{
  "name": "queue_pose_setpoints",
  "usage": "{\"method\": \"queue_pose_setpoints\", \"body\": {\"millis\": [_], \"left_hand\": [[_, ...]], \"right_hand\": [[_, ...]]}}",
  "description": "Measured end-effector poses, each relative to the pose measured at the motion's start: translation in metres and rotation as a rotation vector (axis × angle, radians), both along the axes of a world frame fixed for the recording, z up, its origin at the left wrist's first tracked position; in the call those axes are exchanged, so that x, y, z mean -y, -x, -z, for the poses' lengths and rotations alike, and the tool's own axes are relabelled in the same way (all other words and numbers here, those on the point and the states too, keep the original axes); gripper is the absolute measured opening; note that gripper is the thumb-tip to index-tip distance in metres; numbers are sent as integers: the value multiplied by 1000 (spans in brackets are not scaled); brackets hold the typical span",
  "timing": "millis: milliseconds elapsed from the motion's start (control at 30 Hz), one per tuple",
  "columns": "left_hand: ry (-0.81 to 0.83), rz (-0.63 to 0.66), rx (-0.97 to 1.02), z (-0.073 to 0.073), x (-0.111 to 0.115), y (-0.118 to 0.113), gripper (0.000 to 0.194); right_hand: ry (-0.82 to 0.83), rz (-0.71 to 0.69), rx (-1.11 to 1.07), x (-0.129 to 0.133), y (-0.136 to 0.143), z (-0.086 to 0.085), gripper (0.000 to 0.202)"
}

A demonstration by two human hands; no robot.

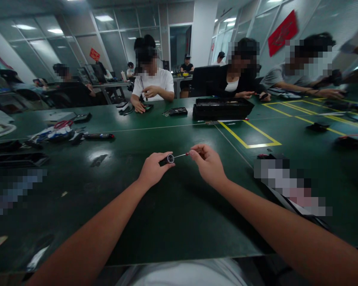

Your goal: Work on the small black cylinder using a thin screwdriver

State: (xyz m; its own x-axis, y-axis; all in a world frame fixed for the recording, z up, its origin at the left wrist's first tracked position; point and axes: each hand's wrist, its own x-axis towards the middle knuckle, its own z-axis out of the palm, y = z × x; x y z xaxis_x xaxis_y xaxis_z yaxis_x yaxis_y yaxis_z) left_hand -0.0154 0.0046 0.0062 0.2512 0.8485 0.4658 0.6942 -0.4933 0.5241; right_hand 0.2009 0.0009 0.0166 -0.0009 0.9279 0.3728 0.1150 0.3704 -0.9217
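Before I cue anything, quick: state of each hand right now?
Left hand: closed, holding a short black cylinder with a silver rim.
Right hand: closed, pinching a slim silver metal rod with a red section.

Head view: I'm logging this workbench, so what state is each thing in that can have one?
Left hand: closed around the black cylinder.
Right hand: pinching the thin rod's red end.
Black cylinder: held, ringed end facing the rod.
Thin rod: held, tip at the ringed end; depth unclear.
Long black box: upright, seemingly open-topped.
Dark tube: lying on its side.
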Motion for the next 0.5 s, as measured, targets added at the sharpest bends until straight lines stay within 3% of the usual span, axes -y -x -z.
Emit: {"method": "queue_pose_setpoints", "body": {"millis": [167,500], "left_hand": [[-35,-7,-12,0,-3,0,44],[22,14,-59,3,-3,1,43]], "right_hand": [[270,-19,-397,-15,-1,8,30],[126,14,-213,-12,-1,11,25]]}}
